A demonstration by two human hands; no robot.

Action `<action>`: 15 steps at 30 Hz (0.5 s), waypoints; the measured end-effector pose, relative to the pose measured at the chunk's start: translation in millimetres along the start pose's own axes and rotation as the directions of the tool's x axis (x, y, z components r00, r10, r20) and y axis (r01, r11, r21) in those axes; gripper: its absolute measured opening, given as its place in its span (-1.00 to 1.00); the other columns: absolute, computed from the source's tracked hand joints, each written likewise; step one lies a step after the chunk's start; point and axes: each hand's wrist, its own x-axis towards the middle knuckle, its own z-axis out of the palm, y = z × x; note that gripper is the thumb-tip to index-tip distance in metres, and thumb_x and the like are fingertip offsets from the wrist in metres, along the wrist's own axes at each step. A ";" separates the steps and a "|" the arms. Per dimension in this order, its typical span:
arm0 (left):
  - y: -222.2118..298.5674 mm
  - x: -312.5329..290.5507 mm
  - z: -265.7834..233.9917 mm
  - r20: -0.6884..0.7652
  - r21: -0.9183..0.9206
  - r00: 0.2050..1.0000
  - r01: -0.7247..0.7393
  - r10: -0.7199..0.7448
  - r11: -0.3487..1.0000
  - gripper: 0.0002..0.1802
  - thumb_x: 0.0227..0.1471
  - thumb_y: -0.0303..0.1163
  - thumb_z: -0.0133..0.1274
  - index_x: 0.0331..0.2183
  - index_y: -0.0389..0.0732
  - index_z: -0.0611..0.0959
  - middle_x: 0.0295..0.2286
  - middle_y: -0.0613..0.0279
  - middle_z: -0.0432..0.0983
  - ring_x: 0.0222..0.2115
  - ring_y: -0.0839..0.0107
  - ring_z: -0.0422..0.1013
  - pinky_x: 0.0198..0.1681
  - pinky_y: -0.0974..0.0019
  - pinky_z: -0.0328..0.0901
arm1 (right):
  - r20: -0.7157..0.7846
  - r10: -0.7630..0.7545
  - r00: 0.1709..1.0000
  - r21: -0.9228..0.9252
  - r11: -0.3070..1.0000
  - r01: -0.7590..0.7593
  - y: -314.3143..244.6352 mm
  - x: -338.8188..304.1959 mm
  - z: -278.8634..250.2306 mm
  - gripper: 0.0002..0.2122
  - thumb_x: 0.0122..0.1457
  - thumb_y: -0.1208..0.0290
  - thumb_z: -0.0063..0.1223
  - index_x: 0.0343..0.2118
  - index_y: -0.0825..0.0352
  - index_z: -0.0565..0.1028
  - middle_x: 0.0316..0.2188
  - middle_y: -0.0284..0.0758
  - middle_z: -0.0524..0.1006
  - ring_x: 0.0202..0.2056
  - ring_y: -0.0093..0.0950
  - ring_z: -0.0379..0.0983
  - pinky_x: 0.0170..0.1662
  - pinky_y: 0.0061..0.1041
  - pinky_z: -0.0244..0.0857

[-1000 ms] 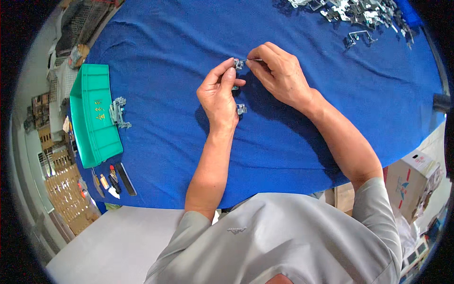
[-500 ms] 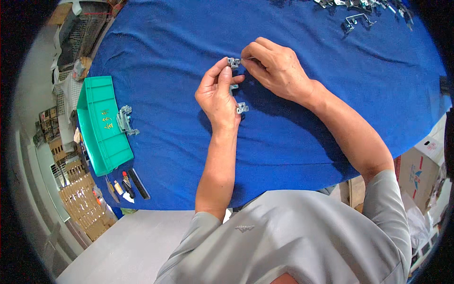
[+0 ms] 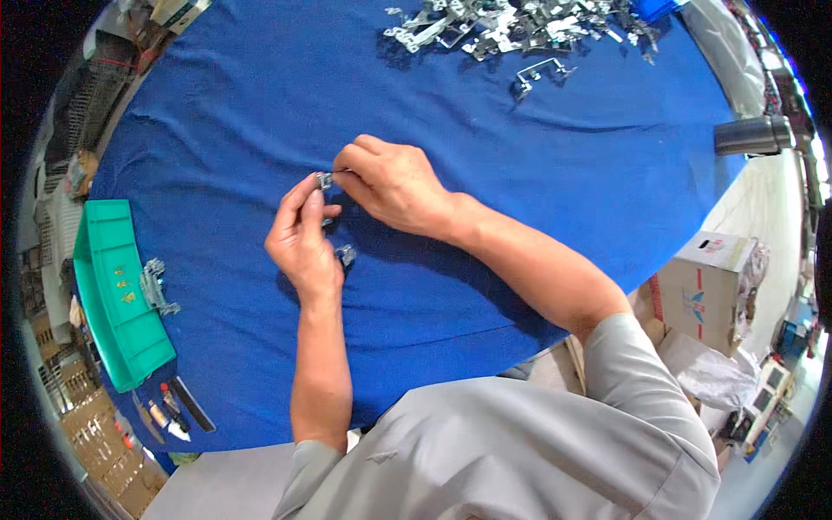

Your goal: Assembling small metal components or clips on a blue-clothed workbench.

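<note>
Thumb and finger of my left hand (image 3: 303, 238) pinch a small silver fitting (image 3: 324, 181), well right of the green bin (image 3: 111, 247). My right hand (image 3: 394, 186) bunches its fingertips close against the fitting's side away from the bin; whether they grip anything, I can't tell. Tricky spot: so narrow a pinch could let the fitting twist if I push off-centre, or a fingertip could slip on slick metal. A 2nd silver piece (image 3: 346, 255) sits by my left wrist, and a careless drop there could nudge it.

Outward now: blue cloth (image 3: 563, 165), wrinkled, might snag edges. Stacked silver parts (image 3: 156, 288) lie just right of the bin, a dark bar (image 3: 192, 404) off its near end, a loose metal heap (image 3: 520, 26) far beyond it, rightward. A carton (image 3: 706, 286) stands farthest right of the bin, past the cloth.
</note>
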 end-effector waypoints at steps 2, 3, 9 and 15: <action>0.7 -1.0 1.1 0.008 0.015 1.000 0.006 -0.006 1.000 -0.76 0.14 -0.63 0.06 -0.12 -0.39 0.65 -0.23 0.12 0.62 -0.45 0.53 0.52 -0.37 0.51 0.43 | 0.017 0.019 1.000 -0.011 1.000 -0.019 -1.7 -0.4 -3.8 -0.87 0.19 0.37 0.10 -0.40 0.31 0.48 -0.48 -0.21 0.48 -0.47 -0.14 0.48 -0.44 -0.18 0.35; 1.0 -1.8 1.5 0.008 -0.001 1.000 0.011 -0.011 1.000 -0.76 0.14 -0.63 0.06 -0.12 -0.39 0.65 -0.23 0.12 0.62 -0.45 0.53 0.52 -0.37 0.51 0.43 | 0.024 0.018 1.000 -0.026 1.000 -0.018 -0.9 -1.3 -4.7 -0.87 0.19 0.37 0.10 -0.40 0.31 0.48 -0.48 -0.21 0.48 -0.47 -0.14 0.48 -0.44 -0.18 0.35; 3.0 -4.4 2.6 0.054 0.040 0.998 -0.032 0.030 0.999 -0.78 0.13 -0.67 0.04 -0.18 -0.37 0.68 -0.20 0.12 0.59 -0.31 0.52 0.50 -0.36 0.50 0.46 | 0.082 0.077 0.994 -0.094 0.993 -0.069 3.1 -3.0 -3.5 -0.81 0.23 0.33 0.09 -0.44 0.34 0.46 -0.58 -0.17 0.48 -0.49 -0.12 0.48 -0.45 -0.17 0.33; 3.7 -1.5 1.3 0.028 0.046 1.000 0.001 -0.003 0.999 -0.79 0.13 -0.61 0.08 -0.17 -0.37 0.69 -0.21 0.13 0.60 -0.44 0.54 0.49 -0.35 0.52 0.42 | -0.020 -0.014 1.000 0.034 0.999 0.015 6.5 -0.3 1.8 -0.85 0.13 0.39 0.19 -0.42 0.36 0.50 -0.55 -0.14 0.51 -0.52 -0.12 0.49 -0.46 -0.25 0.34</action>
